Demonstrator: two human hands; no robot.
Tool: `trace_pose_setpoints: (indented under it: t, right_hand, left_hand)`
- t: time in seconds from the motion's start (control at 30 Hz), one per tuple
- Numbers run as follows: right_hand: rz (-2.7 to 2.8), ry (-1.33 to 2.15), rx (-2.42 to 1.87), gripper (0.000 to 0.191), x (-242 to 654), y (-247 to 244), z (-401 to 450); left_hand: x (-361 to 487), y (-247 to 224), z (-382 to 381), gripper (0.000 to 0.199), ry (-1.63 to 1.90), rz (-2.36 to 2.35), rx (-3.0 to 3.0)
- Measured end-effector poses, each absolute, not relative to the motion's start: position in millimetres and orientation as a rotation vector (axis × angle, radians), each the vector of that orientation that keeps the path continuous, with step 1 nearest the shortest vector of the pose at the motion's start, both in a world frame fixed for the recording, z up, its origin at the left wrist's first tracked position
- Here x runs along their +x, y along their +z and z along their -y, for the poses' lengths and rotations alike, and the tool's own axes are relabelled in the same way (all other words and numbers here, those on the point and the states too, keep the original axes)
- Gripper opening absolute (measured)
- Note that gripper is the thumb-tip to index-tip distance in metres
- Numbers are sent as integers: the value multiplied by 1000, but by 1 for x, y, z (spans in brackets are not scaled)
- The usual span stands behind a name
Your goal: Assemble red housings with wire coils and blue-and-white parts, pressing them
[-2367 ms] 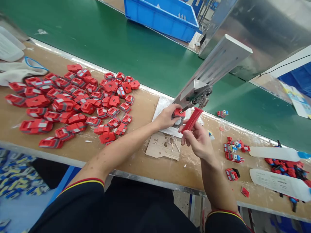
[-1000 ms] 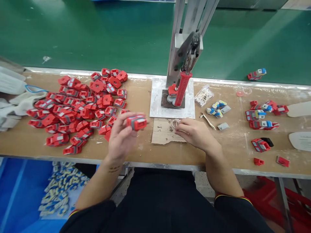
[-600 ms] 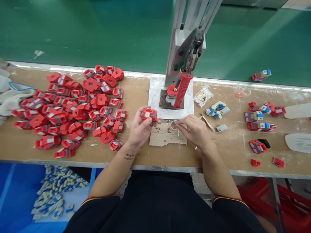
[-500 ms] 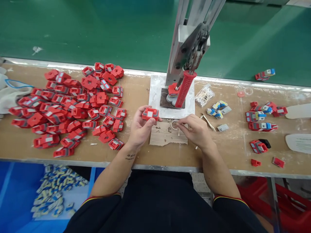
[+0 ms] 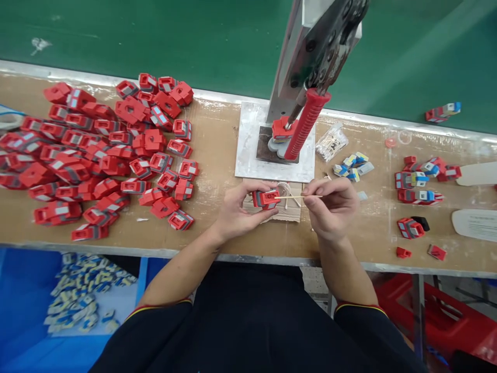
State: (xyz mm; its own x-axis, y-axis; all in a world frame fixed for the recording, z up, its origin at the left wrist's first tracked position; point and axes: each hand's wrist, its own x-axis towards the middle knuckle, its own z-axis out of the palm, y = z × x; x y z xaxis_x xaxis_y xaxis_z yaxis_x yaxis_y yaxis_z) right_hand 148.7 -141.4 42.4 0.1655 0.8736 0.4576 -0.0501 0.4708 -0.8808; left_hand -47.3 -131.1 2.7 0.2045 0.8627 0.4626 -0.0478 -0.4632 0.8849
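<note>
Red plastic piece (image 5: pixel 265 198) sits pinched in my left hand (image 5: pixel 236 213) just above the cardboard scrap (image 5: pixel 289 212) on the counter (image 5: pixel 217 150), while my right hand (image 5: pixel 330 207) fingers clamp a thin wooden stick (image 5: pixel 295 197) touching it. Pressing too hard could snap the stick or twist the piece loose.

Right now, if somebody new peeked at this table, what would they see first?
Probably the big heap of red plastic pieces spread over the left side of the wooden bench. Next, in the middle, the left hand holds one red piece while the right hand pokes a thin stick at it. Behind them stands a metal press with a red handle.
</note>
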Motion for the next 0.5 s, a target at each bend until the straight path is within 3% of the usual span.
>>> trace_pose_setpoints:
  t: [0.5]
  right_hand:
    - [1298,715,-987,30,138,43,142]
  left_hand:
    - [-49,2,131,43,1346,-742,1630]
